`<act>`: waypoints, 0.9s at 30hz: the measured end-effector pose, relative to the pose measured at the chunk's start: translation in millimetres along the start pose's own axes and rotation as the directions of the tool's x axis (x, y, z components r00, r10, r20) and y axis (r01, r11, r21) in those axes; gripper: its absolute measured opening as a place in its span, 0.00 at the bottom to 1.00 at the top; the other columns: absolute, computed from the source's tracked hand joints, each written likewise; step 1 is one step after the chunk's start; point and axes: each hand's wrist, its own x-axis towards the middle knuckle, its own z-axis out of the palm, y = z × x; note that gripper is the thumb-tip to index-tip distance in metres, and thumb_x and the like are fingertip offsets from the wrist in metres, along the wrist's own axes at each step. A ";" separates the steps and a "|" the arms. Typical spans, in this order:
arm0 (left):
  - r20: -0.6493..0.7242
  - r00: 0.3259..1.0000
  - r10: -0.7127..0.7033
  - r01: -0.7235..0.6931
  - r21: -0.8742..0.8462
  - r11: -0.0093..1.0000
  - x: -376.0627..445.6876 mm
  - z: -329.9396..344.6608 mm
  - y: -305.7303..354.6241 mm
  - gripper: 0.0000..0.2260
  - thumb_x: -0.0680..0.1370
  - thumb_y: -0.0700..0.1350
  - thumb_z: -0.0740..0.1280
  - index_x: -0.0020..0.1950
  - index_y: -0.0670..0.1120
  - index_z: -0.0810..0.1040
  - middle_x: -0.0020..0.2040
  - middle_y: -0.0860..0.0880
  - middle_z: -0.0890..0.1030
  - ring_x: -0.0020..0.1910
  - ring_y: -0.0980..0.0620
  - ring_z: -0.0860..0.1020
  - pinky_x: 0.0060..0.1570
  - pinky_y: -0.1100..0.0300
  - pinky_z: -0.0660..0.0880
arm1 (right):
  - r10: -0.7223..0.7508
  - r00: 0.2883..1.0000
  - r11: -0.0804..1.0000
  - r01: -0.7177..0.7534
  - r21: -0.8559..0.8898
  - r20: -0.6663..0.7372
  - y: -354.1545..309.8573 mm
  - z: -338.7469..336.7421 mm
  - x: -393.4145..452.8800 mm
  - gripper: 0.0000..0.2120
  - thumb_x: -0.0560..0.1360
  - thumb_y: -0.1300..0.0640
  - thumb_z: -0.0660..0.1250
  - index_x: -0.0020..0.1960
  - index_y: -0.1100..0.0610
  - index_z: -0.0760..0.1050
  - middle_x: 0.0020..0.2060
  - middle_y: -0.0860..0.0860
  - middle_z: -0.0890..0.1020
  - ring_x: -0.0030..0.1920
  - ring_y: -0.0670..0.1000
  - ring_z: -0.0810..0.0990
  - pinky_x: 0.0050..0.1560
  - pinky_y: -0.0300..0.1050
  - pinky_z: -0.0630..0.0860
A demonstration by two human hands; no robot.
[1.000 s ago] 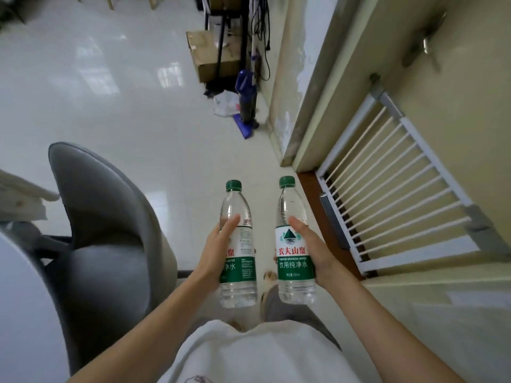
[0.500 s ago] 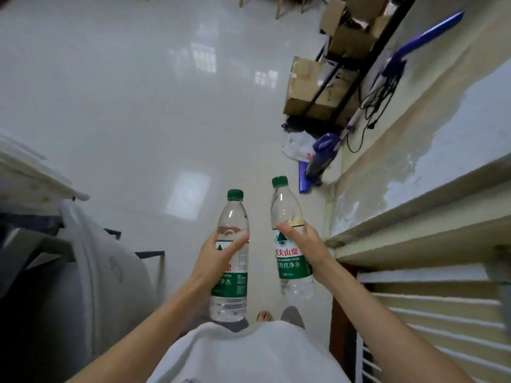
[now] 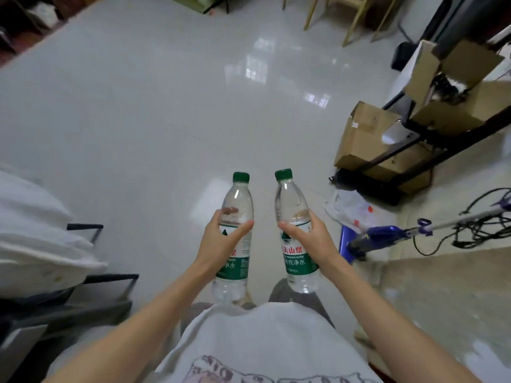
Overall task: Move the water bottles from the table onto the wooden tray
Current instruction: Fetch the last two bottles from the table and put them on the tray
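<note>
Left hand [image 3: 221,239] wrapped round left water bottle [image 3: 235,233], right hand [image 3: 311,239] wrapped round right water bottle [image 3: 296,233], thumbs across the fronts, fingers curled behind. Both bottles upright w/ green caps on top, side by side but not touching, held up in the air over shiny white floor [image 3: 138,120], in front of white shirt [image 3: 262,341]. Cardboard boxes [image 3: 373,142] & blue mop [image 3: 387,233] off to the right.

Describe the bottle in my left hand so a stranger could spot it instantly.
Start at the glossy white floor, then come down to the two arms. The left hand grips the left water bottle, upright and green-capped. Unlike the right water bottle, its red label lettering is mostly covered.
</note>
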 end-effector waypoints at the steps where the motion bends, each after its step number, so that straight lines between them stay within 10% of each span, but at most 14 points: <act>1: -0.019 1.000 0.014 -0.014 -0.026 1.000 24.4 -1.0 15.2 0.23 0.72 0.55 0.72 0.63 0.50 0.73 0.55 0.49 0.80 0.51 0.50 0.81 0.50 0.51 0.78 | -0.015 1.000 1.000 0.015 0.020 -0.003 -15.2 -1.2 24.5 0.11 0.72 0.58 0.72 0.51 0.53 0.74 0.44 0.54 0.83 0.39 0.50 0.83 0.36 0.37 0.80; 27: -0.463 0.887 0.010 -0.186 -0.337 0.923 639.4 -138.7 345.0 0.13 0.75 0.46 0.71 0.58 0.48 0.75 0.51 0.44 0.82 0.49 0.43 0.83 0.50 0.48 0.81 | -0.145 0.902 0.965 0.219 -0.142 0.406 -448.1 112.6 700.6 0.16 0.72 0.56 0.73 0.57 0.55 0.74 0.46 0.54 0.84 0.44 0.54 0.85 0.42 0.45 0.81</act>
